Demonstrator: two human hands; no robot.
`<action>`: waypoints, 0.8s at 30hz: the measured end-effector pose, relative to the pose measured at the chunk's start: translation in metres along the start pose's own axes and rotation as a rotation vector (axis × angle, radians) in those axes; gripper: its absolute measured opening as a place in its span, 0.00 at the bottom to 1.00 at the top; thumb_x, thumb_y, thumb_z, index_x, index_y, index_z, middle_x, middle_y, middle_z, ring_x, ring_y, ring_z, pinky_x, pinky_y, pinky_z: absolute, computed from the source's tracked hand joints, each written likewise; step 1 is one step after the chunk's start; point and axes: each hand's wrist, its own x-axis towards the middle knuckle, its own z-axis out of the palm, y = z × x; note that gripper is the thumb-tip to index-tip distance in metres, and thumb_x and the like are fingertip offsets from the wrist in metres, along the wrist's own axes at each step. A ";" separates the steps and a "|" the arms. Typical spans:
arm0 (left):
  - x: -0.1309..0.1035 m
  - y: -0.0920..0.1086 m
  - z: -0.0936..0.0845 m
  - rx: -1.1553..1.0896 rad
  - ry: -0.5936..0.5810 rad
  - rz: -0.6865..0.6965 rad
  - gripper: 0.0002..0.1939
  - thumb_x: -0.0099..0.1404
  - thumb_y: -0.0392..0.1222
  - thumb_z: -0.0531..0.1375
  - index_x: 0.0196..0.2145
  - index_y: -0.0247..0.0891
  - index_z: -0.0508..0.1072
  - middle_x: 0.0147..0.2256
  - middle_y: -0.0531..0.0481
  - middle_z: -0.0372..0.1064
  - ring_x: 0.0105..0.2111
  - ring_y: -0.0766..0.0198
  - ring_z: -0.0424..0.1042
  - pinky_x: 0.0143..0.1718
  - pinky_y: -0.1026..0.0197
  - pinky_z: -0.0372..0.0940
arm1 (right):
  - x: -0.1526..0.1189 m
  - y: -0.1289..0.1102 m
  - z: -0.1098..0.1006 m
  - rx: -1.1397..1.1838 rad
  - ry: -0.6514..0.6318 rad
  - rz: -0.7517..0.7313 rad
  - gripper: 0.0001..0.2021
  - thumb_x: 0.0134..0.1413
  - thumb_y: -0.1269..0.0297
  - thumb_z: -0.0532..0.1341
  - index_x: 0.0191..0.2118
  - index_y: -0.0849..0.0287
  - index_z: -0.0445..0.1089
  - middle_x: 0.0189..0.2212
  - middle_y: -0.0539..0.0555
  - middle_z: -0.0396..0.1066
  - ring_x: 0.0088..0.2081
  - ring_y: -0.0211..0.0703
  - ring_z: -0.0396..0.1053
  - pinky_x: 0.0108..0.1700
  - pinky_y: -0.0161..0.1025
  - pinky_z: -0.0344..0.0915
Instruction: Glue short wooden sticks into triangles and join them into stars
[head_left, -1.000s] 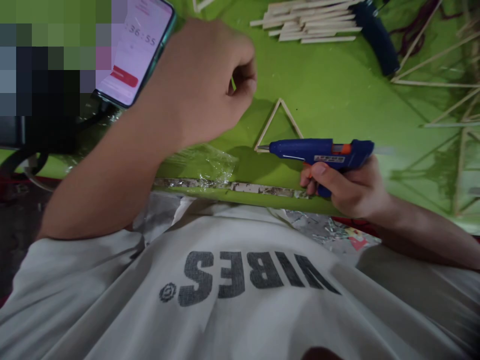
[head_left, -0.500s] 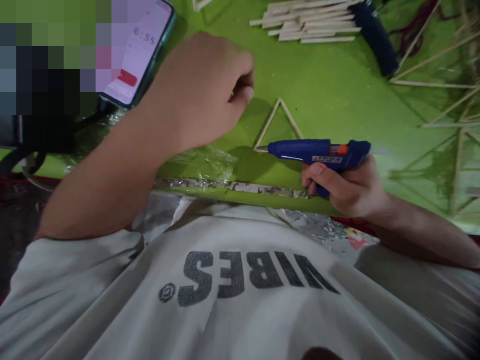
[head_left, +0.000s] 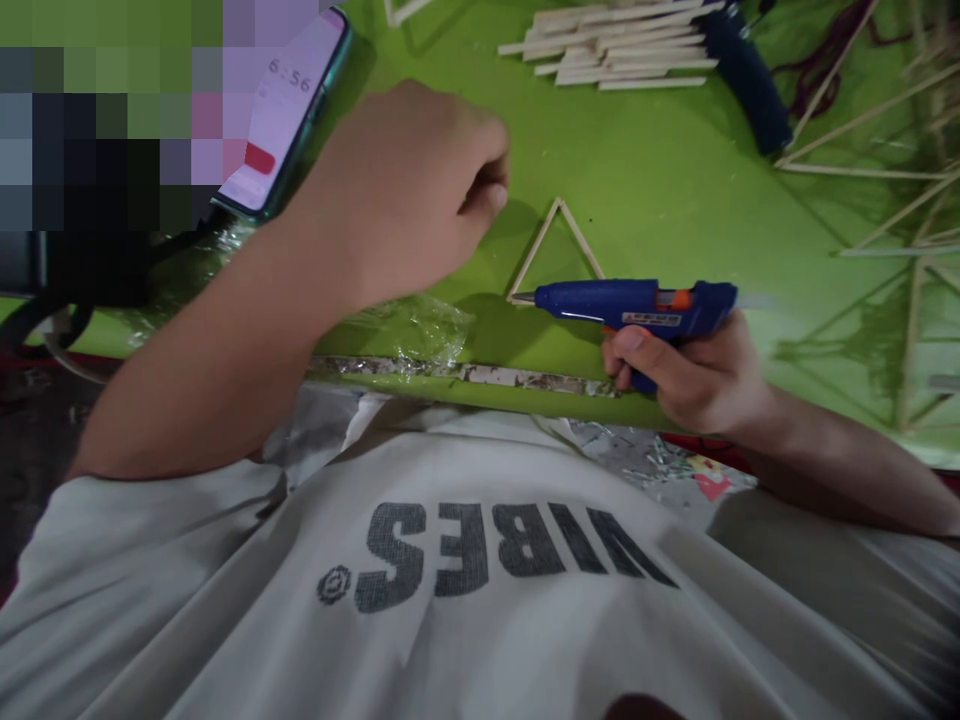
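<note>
A blue hot glue gun (head_left: 600, 300) is in my right hand (head_left: 686, 375), with the fingers wrapped round its handle and trigger. Its metal tip touches or hovers at the lower left corner of a triangle of thin wooden sticks (head_left: 534, 240) lying on the green table. The gun's body hides the triangle's lower side. Left of the triangle, my left hand (head_left: 427, 185) is curled into a loose fist, apart from the sticks. Nothing shows between its thumb and forefinger.
A stack of wooden sticks (head_left: 622, 45) lies at the back beside a dark blue handle-shaped object (head_left: 750, 90). Stick frames (head_left: 870, 170) stand at the right. A phone (head_left: 292, 110) lies at the left. Crumpled clear plastic (head_left: 420, 335) is near the table's front edge.
The glue gun and my right hand have shifted very slightly left. The phone's display went from 6:55 to 6:56. My left hand stays curled in nearly the same place.
</note>
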 end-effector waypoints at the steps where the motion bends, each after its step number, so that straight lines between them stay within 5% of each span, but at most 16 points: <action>1: 0.000 0.000 0.000 0.007 -0.002 -0.008 0.16 0.86 0.38 0.62 0.56 0.35 0.91 0.48 0.44 0.90 0.53 0.40 0.91 0.60 0.39 0.85 | 0.000 0.001 0.000 -0.002 -0.002 0.002 0.27 0.77 0.37 0.75 0.33 0.54 0.83 0.25 0.52 0.79 0.22 0.42 0.75 0.23 0.41 0.74; 12: 0.001 -0.001 0.002 -0.005 0.010 0.023 0.15 0.86 0.37 0.62 0.55 0.33 0.91 0.47 0.42 0.90 0.53 0.33 0.91 0.59 0.32 0.85 | -0.001 0.001 0.000 -0.019 0.002 0.035 0.28 0.75 0.35 0.75 0.32 0.54 0.83 0.25 0.53 0.79 0.22 0.42 0.74 0.23 0.41 0.74; 24: 0.000 0.001 0.001 -0.015 -0.015 0.012 0.15 0.87 0.37 0.62 0.55 0.34 0.91 0.46 0.44 0.89 0.51 0.38 0.91 0.57 0.37 0.84 | 0.000 -0.001 0.000 -0.018 -0.002 0.053 0.32 0.72 0.26 0.75 0.33 0.52 0.83 0.24 0.52 0.78 0.21 0.43 0.74 0.22 0.42 0.73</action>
